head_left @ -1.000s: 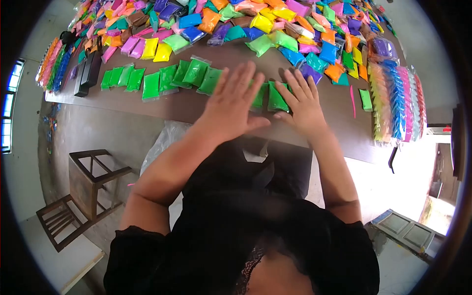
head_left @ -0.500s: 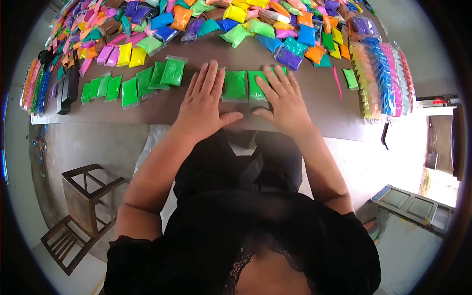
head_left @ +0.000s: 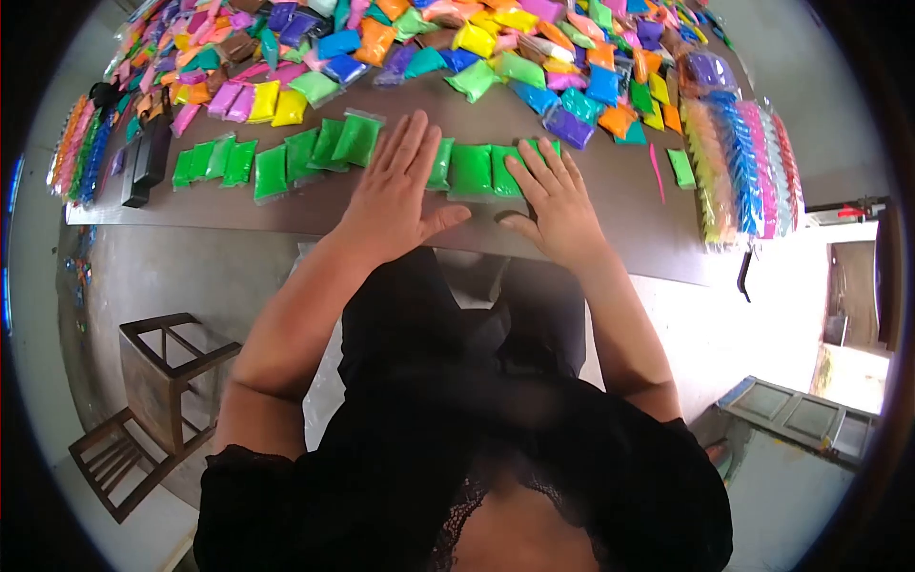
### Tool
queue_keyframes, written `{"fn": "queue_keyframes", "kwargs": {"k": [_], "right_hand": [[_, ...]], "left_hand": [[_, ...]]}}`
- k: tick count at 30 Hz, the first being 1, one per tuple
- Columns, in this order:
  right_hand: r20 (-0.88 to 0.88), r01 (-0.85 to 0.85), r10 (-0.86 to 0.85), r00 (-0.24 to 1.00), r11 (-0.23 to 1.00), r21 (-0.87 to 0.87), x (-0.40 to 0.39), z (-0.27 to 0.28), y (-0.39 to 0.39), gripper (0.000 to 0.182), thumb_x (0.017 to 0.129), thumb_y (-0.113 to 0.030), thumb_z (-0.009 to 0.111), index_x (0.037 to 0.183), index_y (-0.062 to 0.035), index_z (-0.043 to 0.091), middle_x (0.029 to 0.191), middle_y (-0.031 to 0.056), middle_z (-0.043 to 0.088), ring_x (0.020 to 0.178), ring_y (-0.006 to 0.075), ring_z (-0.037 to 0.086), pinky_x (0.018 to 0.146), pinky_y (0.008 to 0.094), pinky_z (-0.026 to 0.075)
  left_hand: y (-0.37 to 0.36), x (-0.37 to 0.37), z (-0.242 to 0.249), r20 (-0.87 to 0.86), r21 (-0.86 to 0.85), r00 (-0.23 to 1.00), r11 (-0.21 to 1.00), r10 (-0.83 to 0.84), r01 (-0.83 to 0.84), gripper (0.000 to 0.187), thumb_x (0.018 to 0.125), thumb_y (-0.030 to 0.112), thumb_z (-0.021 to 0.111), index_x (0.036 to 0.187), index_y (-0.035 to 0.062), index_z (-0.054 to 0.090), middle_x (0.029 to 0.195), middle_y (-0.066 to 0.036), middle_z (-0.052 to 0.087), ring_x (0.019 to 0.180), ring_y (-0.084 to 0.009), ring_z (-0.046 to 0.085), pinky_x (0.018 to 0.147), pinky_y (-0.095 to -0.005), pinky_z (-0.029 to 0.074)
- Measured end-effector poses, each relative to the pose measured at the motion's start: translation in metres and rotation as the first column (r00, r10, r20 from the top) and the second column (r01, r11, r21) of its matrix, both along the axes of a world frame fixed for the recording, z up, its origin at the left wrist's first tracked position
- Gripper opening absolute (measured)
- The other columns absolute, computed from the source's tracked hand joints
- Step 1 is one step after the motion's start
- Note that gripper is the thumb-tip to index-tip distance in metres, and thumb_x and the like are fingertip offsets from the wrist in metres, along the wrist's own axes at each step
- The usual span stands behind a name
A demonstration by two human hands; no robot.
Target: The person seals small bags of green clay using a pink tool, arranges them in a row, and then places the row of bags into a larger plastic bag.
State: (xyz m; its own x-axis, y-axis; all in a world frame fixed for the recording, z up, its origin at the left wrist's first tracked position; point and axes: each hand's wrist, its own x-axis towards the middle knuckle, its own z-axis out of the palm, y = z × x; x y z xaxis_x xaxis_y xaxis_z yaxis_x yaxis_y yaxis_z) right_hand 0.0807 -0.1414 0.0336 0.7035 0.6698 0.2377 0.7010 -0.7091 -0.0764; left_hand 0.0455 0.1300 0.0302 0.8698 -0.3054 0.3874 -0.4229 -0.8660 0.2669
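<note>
Several small green packets in clear plastic lie in a row along the brown table point(head_left: 315, 205). My left hand point(head_left: 393, 195) rests flat with fingers stretched out, partly covering a green packet point(head_left: 439, 167). My right hand point(head_left: 555, 202) lies flat too, its fingers over the right end of the row and partly hiding a green packet point(head_left: 505, 173). Between the hands a green packet point(head_left: 471, 170) shows fully. Left of my left hand is another green packet point(head_left: 357, 141), with more green packets point(head_left: 271, 172) stretching to the left.
A heap of multicoloured packets point(head_left: 474, 40) covers the table's far side. Strips of coloured packets point(head_left: 739, 162) stand at the right, and more strips point(head_left: 81, 153) at the left beside a black box point(head_left: 145, 167). A pink strip point(head_left: 657, 173) and a wooden chair point(head_left: 172, 381) are also there.
The view has shifted slightly, so the table's things appear further right. Both hands stay flat, and more of the packet beside my left hand's fingers shows.
</note>
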Motion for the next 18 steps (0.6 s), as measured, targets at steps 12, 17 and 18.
{"fn": "queue_keyframes", "kwargs": {"k": [12, 17, 18], "right_hand": [[-0.03, 0.019, -0.018, 0.999, 0.999, 0.036, -0.002, 0.0, -0.002, 0.076, 0.086, -0.053, 0.067, 0.147, -0.0141, 0.046, 0.155, 0.0096, 0.04, 0.148, 0.0328, 0.027, 0.12, 0.0521, 0.022], [-0.027, 0.02, -0.019, 0.999, 0.999, 0.026, -0.002, -0.001, -0.002, 0.076, 0.086, -0.054, 0.066, 0.148, -0.0146, 0.045, 0.156, 0.0094, 0.04, 0.148, 0.0324, 0.028, 0.12, 0.0519, 0.022], [-0.028, 0.017, -0.016, 0.999, 0.999, 0.029, -0.001, -0.002, -0.002, 0.076, 0.086, -0.054, 0.066, 0.148, -0.0146, 0.045, 0.156, 0.0094, 0.04, 0.148, 0.0324, 0.028, 0.12, 0.0519, 0.022]], "left_hand": [[0.008, -0.011, -0.008, -0.037, 0.119, 0.977, 0.972, 0.21, -0.204, 0.069, 0.093, 0.033, 0.064, 0.148, 0.0011, 0.037, 0.154, -0.025, 0.035, 0.143, -0.0343, 0.035, 0.121, -0.0496, 0.022], [0.032, 0.002, 0.006, -0.193, 0.044, 0.98, 0.998, 0.049, -0.041, 0.057, 0.088, 0.018, 0.07, 0.139, 0.0038, 0.049, 0.145, -0.018, 0.049, 0.128, -0.0365, 0.052, 0.106, -0.0454, 0.044], [0.039, 0.006, 0.007, -0.195, 0.046, 0.979, 0.998, 0.052, -0.044, 0.057, 0.088, 0.018, 0.07, 0.139, 0.0038, 0.049, 0.145, -0.018, 0.049, 0.128, -0.0365, 0.052, 0.106, -0.0454, 0.044]]}}
